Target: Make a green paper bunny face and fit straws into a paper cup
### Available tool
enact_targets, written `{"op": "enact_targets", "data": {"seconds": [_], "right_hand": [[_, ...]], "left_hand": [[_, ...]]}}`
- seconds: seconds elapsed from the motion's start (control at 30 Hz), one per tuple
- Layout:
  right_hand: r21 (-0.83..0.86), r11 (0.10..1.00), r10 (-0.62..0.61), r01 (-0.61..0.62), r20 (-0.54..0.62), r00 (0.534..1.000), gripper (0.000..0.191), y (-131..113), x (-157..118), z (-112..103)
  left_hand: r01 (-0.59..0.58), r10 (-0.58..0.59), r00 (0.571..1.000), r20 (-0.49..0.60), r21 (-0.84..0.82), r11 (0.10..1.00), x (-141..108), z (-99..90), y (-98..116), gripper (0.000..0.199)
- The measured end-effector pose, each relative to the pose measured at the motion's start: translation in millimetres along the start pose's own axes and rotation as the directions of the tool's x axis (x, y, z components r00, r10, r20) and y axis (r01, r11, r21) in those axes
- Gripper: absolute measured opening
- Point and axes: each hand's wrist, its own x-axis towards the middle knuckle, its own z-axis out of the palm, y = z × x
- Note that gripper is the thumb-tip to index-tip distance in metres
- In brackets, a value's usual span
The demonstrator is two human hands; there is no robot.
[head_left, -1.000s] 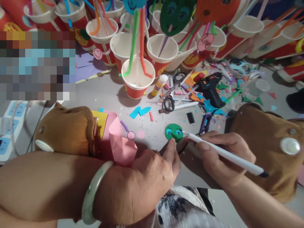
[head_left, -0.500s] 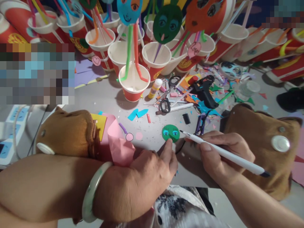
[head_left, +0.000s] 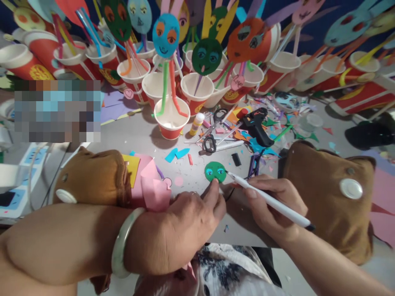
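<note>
A small green paper face (head_left: 212, 170) with blue eyes lies near the table's front. The bent fingers of my left hand (head_left: 185, 226) hold its lower edge; what the thumb does is hidden. My right hand (head_left: 270, 218) grips a white pen (head_left: 277, 203) with a dark tip and end. That tip is at the face's right edge, beside one eye; whether it touches I cannot tell. A pale green bangle (head_left: 125, 242) circles my left wrist. Left of the face are a pink paper dot (head_left: 179, 181) and crumpled pink paper (head_left: 154, 187).
Red-and-white paper cups (head_left: 172, 119) with straw-legged paper faces line the back. Scissors (head_left: 212, 137), a glue stick (head_left: 196, 124), a black glue gun (head_left: 257, 125) and paper scraps lie ahead. Brown cloth bags stand left (head_left: 92, 176) and right (head_left: 324, 205). A power strip (head_left: 27, 176) lies far left.
My view has tilted up and shifted, so more of the paper faces at the back shows. Both hands keep their hold, and the pen tip stays close to the green face's right edge.
</note>
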Motion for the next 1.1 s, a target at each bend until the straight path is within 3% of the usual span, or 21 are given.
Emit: {"op": "enact_targets", "data": {"seconds": [0.2, 0.37, 0.47, 0.63, 1.1], "right_hand": [[-0.018, 1.0, -0.018, 0.02, 0.099, 0.995, 0.011, 0, 7, 7], [-0.021, 0.997, -0.075, 0.077, 0.091, 0.993, 0.01, -2, 14, 10], [-0.038, 0.996, -0.073, 0.077, 0.097, 0.993, 0.009, -6, 16, 10], [-0.058, 0.996, -0.059, 0.065, 0.1, 0.993, 0.009, -7, 16, 10], [-0.013, 0.996, -0.082, 0.084, 0.11, 0.991, 0.012, 0, 10, 11]], "left_hand": [[-0.03, 0.031, 0.998, 0.049, -0.023, 0.999, 5, -1.1, -2, 0.1], [-0.016, 0.019, 0.998, 0.057, -0.052, 0.999, 7, -5.7, -5, 0.109], [-0.013, 0.015, 0.999, 0.042, -0.051, 0.999, 5, -3.6, -3, 0.099], [0.023, -0.022, 1.0, 0.018, -0.011, 1.0, 1, 3.1, 5, 0.062], [0.034, -0.035, 0.999, -0.025, -0.028, 0.999, 3, 0.1, 5, 0.056]]}}
